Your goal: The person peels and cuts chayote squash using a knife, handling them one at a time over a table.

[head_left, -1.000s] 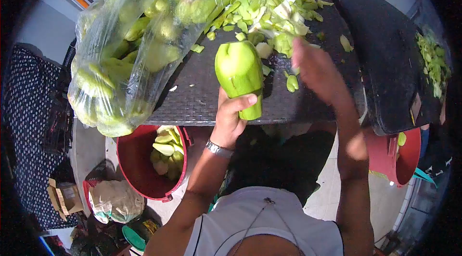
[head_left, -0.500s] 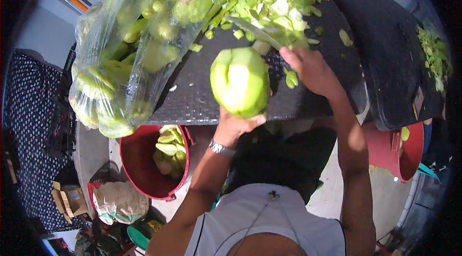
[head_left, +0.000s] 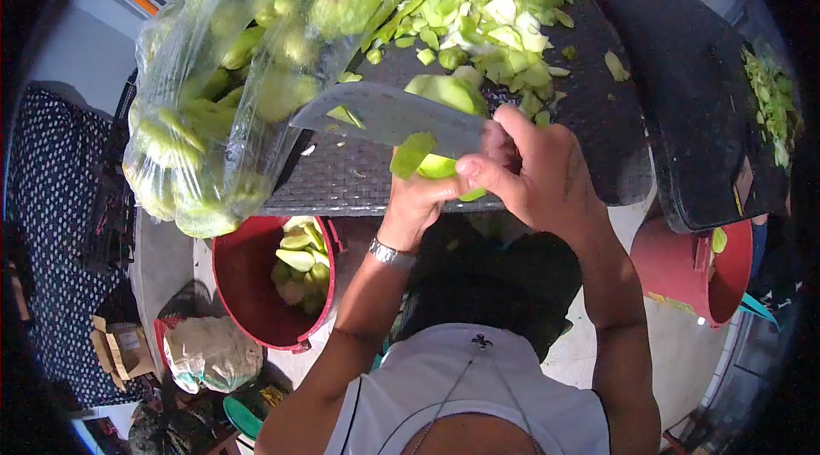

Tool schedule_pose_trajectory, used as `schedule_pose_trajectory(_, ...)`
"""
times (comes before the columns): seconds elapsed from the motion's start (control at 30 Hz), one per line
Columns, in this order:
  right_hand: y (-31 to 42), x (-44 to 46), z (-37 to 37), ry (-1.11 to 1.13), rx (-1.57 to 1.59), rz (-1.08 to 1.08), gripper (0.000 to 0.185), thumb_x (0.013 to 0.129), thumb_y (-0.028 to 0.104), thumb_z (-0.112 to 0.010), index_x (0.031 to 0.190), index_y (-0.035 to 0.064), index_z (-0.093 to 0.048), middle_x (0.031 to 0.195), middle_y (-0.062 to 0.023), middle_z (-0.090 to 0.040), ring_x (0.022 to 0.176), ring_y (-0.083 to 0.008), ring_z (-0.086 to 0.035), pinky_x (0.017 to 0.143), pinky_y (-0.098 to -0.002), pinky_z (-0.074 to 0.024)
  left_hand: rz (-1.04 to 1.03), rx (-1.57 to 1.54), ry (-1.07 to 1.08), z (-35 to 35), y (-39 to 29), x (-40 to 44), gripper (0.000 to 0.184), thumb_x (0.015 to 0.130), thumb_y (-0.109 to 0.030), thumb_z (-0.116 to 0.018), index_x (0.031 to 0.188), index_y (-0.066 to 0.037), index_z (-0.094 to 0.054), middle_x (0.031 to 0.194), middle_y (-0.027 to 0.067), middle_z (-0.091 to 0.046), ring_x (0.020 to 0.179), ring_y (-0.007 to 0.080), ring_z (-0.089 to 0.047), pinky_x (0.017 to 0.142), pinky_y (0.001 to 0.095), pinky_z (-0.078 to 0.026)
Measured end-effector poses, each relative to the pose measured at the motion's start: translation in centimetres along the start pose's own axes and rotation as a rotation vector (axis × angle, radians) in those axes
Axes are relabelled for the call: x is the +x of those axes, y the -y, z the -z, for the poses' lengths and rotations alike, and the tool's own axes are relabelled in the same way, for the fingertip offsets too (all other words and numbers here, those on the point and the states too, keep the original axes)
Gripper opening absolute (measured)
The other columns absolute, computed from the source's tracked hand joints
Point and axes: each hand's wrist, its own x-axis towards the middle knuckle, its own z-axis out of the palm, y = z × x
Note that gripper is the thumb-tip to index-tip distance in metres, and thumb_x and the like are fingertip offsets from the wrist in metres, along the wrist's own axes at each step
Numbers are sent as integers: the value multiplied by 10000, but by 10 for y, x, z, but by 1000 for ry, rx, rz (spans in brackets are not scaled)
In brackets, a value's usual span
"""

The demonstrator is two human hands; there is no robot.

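Observation:
My left hand [head_left: 417,200] is closed around the underside of a pale green, partly peeled chayote [head_left: 448,93] above the table's near edge. The wide blade of a knife [head_left: 389,117] lies across the chayote and hides its middle. My right hand [head_left: 547,173] grips the knife at its handle end, its thumb extended toward the chayote. A cut strip of green peel [head_left: 413,155] hangs at the near side of the blade, and a small piece clings to the blade. Behind them lies a heap of peelings [head_left: 483,6] on the dark woven table [head_left: 342,186].
A clear plastic bag of chayotes [head_left: 226,105] fills the table's left side. Below stands a red bucket [head_left: 235,284] with cut pieces inside. Another red bucket [head_left: 683,271] is at the right, under a black chair-like surface [head_left: 675,70]. A sack [head_left: 213,352] sits lower left.
My right hand has brought the knife left and nearer, from the peelings onto the chayote. A strip of peel now hangs by the blade. The chayote has tilted away from me.

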Motion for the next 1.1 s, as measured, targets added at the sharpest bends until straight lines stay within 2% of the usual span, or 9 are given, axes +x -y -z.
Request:
schedule_pose_trajectory(0.17,-7,-1,-2,-75,-72,134,342,914,300,-727,881,16,-539,643,-137,-560,569,-327,-612,563,-405,-463,32,-77,-1,5,12,-5,853,583,-43,-877,1372,-20,-552,1247,98,-651,1129,224,-640,991,381,-528)
schedule_pose_trajectory(0.23,-41,11,-5,-149,-127,103,332,941,315,-697,904,17,-556,649,-139,-554,588,-334,-602,587,-412,-467,31,58,-56,2,8,-13,889,582,-74,-896,1391,-16,-533,1254,100,-648,1141,231,-633,1009,393,-519)
schedule_pose_trajectory(0.33,-95,32,15,-11,54,-240,316,979,324,-631,913,21,-566,655,-152,-549,618,-351,-576,628,-424,-468,-125,95,72,11,11,-6,1003,568,-114,-929,1447,-17,-456,1300,112,-619,1186,226,-611,1032,395,-505)
schedule_pose_trajectory(0.43,-69,25,22,-28,23,-127,664,977,629,-559,923,-24,-668,714,-171,-662,716,-383,-692,695,-446,-531,-79,21,-2,0,-1,-10,1031,552,-95,-923,1456,-19,-432,1299,116,-616,1183,229,-614,1024,398,-512)
schedule_pose_trajectory(0.6,7,-2,15,75,-3,-75,623,963,600,-594,901,-16,-655,702,-154,-658,720,-381,-701,691,-443,-538,-20,-65,-34,-8,-4,-1,925,555,-63,-897,1390,-28,-501,1260,101,-635,1149,227,-634,1003,385,-527)
schedule_pose_trajectory(0.77,-15,4,3,0,-72,-59,579,968,568,-601,838,3,-623,678,-158,-621,738,-347,-711,697,-438,-538,14,106,-94,-5,10,-11,823,606,-119,-892,1346,-24,-543,1225,87,-658,1127,215,-644,1002,377,-523)
schedule_pose_trajectory(0.83,-65,23,-2,-151,-121,-178,570,979,562,-592,821,14,-611,678,-166,-608,741,-331,-709,697,-434,-535,-100,232,2,-1,8,-14,987,572,-127,-915,1419,-35,-416,1300,99,-588,1185,224,-601,1030,389,-500)
schedule_pose_trajectory(0.93,-67,22,14,58,153,-339,575,994,566,-569,819,21,-622,714,-196,-617,769,-349,-704,703,-433,-527,-149,309,50,1,-2,-10,1116,547,-128,-931,1470,-48,-309,1331,103,-536,1215,228,-569,1051,398,-483)
schedule_pose_trajectory(1.1,7,-4,21,90,73,-38,583,946,598,-639,871,24,-576,674,-158,-617,685,-369,-694,619,-431,-516,-84,95,-67,-6,-5,-3,916,566,-127,-923,1366,-31,-487,1260,94,-608,1132,216,-622,986,384,-524)
